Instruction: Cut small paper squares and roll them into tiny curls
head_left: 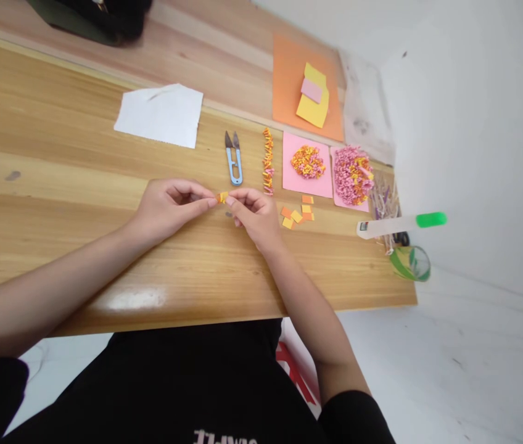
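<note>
Between the fingertips of both hands is a small orange and yellow piece of paper (222,197), partly covered by the fingers. My left hand (169,206) pinches its left end, and my right hand (258,216) pinches the right end. Just beyond them on the table lie blue-handled thread snips (234,161), blades apart and pointing away. A row of twisted orange, yellow and pink paper bits (267,161) lies to their right. Near my right hand are several small orange and yellow paper squares (296,216).
Two pink paper sheets hold a smaller pile (308,162) and a larger pile (353,176) of twisted bits. Behind are orange paper (285,92) and white paper (160,117). A green-capped glue bottle (391,226) and a glass (410,263) stand at the right edge.
</note>
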Tool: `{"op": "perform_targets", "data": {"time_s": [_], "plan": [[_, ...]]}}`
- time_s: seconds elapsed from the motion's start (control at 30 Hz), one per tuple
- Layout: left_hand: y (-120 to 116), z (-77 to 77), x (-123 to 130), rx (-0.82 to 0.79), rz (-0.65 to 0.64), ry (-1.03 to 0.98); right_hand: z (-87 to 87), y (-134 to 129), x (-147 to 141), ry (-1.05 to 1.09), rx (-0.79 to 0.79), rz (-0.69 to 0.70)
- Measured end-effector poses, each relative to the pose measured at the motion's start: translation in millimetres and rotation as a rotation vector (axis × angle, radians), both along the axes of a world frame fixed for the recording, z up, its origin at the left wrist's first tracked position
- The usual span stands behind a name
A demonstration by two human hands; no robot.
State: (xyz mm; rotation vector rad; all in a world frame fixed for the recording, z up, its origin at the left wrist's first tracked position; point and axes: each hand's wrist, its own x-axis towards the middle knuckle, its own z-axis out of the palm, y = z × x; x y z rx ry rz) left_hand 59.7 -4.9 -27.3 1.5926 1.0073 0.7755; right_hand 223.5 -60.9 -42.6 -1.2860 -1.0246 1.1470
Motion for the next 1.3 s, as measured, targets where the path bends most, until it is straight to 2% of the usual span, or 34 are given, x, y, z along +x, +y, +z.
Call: {"op": "perform_targets", "data": {"time_s": [0.63,0.97,1.3], "plan": [[0.1,1.2,1.9,-0.042,-0.005,-0.043,3.5,-0.4,-2.0,0.027,0.025,0.000],[-0.4,4.0,3.2,-0.068,0.018,-0.072,3.4,-1.3,-0.1,0.000,0.000,0.013],[-0.8,6.0,2.1,-0.064,-0.025,-0.044,6.7,-1.5,0.7,0.013,-0.055,0.021]]}}
